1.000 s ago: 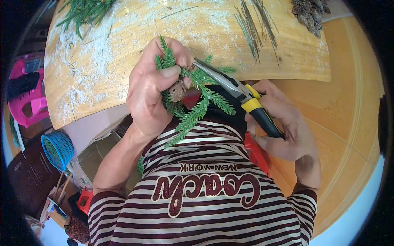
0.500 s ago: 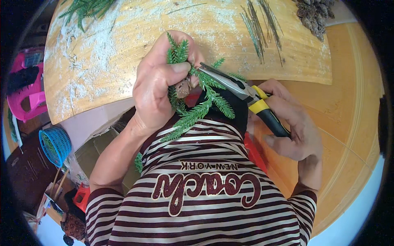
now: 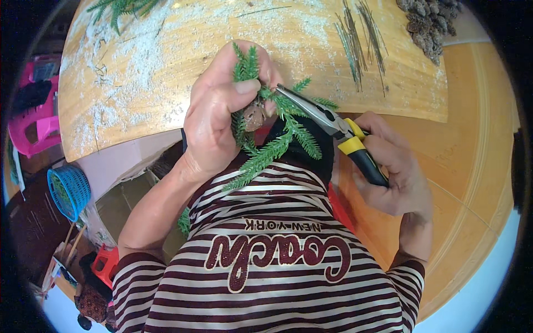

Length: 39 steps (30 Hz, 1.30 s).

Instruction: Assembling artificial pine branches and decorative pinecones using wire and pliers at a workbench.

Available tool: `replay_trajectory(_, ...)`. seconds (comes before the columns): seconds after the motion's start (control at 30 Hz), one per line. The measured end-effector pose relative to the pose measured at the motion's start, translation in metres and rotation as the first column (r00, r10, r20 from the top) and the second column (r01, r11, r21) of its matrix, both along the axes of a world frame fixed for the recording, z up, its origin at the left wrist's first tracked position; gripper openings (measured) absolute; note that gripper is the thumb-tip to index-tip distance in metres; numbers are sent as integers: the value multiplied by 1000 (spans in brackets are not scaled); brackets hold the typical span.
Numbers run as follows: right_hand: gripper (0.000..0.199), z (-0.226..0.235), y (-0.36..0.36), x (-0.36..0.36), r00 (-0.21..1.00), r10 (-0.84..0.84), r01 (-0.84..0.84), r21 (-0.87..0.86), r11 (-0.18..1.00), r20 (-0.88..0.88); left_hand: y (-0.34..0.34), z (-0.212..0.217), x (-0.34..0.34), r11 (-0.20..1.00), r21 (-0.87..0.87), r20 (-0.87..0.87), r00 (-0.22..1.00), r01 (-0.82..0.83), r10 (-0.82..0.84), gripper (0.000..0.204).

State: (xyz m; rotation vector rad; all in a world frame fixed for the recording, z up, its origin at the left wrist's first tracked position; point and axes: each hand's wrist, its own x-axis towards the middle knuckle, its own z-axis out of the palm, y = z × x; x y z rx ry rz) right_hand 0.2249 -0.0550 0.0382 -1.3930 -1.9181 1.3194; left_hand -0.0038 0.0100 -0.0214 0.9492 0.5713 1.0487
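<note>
My left hand [image 3: 216,111] is closed on an artificial pine sprig [image 3: 270,152], its green needled branches fanning out right and downward. A brown pine cone [image 3: 255,117] sits among the needles under my thumb. Long-nose pliers [image 3: 316,114] with black and yellow handles are in my right hand [image 3: 397,166], fingers wrapped round the grips. The tips of the pliers are at the middle of the sprig, close by my left fingertips. Whatever the jaws bite on there is too small to make out.
A wooden table [image 3: 183,66] dusted with white flecks lies ahead. On it are thin wires [image 3: 355,47], pine cones [image 3: 430,25] at the far right and green sprigs [image 3: 119,8] at the far left. A blue basket [image 3: 69,191] and a pink chair [image 3: 36,130] stand left.
Both hands, with the sprig and pliers, sit slightly further right against the view. The pliers' tips stay at the middle of the sprig; both grips are kept.
</note>
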Motion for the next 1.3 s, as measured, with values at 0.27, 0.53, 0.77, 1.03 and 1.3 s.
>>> replay_trajectory(0.27,13,-3,0,-3,1000,-12,12,45,999,6,0,3,0,999,-48,-47,999,8,-10,22)
replay_trajectory(0.53,14,-5,-1,0,1000,-25,25,40,999,6,-4,10,3,986,-152,-73,996,-63,53,21)
replay_trajectory(0.77,17,-9,-4,3,996,-76,74,26,997,53,-3,8,3,985,-152,-78,994,-84,73,16)
replay_trajectory(1.03,33,-2,1,5,997,-62,59,-64,996,-46,-4,4,-3,998,-27,-119,991,-62,59,14)
replay_trajectory(1.3,35,0,1,3,999,-35,34,-54,998,-11,-7,6,-2,993,55,-180,977,-107,115,13)
